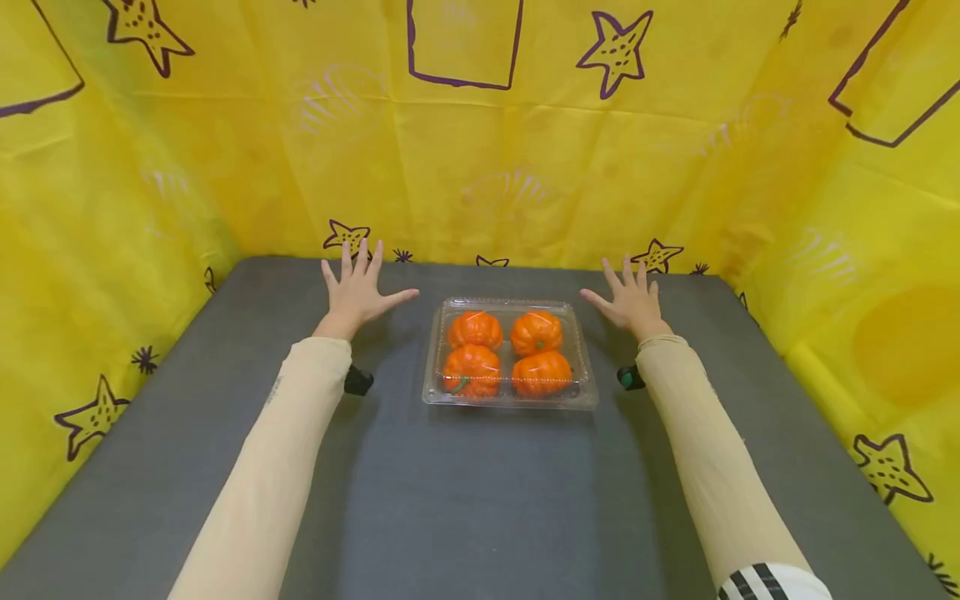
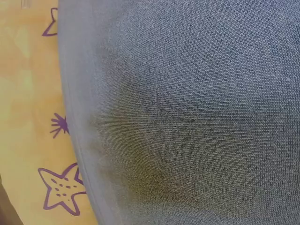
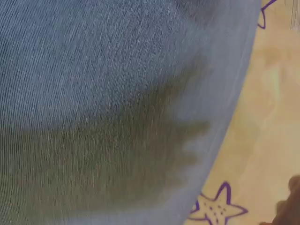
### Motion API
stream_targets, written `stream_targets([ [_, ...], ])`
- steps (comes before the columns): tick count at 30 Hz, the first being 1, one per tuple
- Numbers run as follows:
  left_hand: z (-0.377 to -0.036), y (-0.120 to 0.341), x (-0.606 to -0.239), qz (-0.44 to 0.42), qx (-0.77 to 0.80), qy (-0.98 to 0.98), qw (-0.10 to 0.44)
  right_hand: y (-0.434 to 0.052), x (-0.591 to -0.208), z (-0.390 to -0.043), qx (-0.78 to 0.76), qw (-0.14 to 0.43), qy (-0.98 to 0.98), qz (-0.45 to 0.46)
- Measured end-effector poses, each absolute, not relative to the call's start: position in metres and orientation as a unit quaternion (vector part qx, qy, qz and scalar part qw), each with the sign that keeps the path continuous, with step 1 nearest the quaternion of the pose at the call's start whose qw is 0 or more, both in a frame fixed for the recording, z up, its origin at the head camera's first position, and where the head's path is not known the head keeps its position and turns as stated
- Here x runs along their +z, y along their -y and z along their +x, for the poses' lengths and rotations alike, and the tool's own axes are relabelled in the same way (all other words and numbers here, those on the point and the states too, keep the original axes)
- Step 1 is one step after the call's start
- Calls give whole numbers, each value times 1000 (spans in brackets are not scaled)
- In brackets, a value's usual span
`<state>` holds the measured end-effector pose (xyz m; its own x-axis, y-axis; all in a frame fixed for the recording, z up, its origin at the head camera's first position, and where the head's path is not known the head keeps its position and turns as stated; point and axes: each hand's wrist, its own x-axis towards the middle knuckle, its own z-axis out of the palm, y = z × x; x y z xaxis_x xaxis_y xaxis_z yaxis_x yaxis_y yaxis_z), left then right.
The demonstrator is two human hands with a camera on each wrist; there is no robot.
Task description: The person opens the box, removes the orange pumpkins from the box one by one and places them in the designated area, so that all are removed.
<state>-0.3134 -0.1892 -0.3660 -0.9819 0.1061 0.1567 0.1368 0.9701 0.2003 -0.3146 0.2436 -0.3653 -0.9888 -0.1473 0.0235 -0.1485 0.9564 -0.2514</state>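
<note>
A clear plastic clamshell box [image 1: 510,402] sits in the middle of the grey table, its lid down over several small orange pumpkins [image 1: 471,371]. My left hand [image 1: 352,296] is to the left of the box, fingers spread and straight, thumb pointing toward it. On the other side, my right hand [image 1: 633,307] is spread the same way, with its thumb toward the box. Both hands are apart from the box and hold nothing. In the right wrist view, part of the right hand [image 3: 289,206] shows at the lower right corner, while a hand-shaped shadow falls across the table cloth.
The grey table [image 1: 472,500] ends at a yellow curtain [image 1: 450,167] printed with starfish, which encloses the back and both sides. A small dark wrist camera [image 1: 358,382] hangs under the left cuff, another wrist camera [image 1: 630,377] under the right.
</note>
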Motion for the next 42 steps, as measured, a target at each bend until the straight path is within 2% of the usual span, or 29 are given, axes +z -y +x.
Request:
stream_targets([
  [4, -313, 188, -362, -63, -113, 988, 85, -239, -374, -313, 182, 23, 982, 53],
  [8, -314, 186, -360, -68, -131, 985, 91, -234, -379, -310, 220, 11, 974, 46],
  [17, -312, 180, -362, -77, -213, 969, 94, -229, -377, -307, 243, 11, 962, 122],
  [25, -302, 186, -371, -79, -267, 956, 92, -228, -380, -307, 245, 19, 959, 142],
  [30, -291, 185, -375, -94, -360, 922, 106, -230, -381, -302, 269, 24, 949, 160],
  [35, -274, 176, -377, -121, -464, 873, 93, -230, -383, -292, 303, 34, 935, 181],
  [42, -251, 159, -389, -180, -511, 832, 114, -230, -387, -277, 341, 48, 918, 196],
])
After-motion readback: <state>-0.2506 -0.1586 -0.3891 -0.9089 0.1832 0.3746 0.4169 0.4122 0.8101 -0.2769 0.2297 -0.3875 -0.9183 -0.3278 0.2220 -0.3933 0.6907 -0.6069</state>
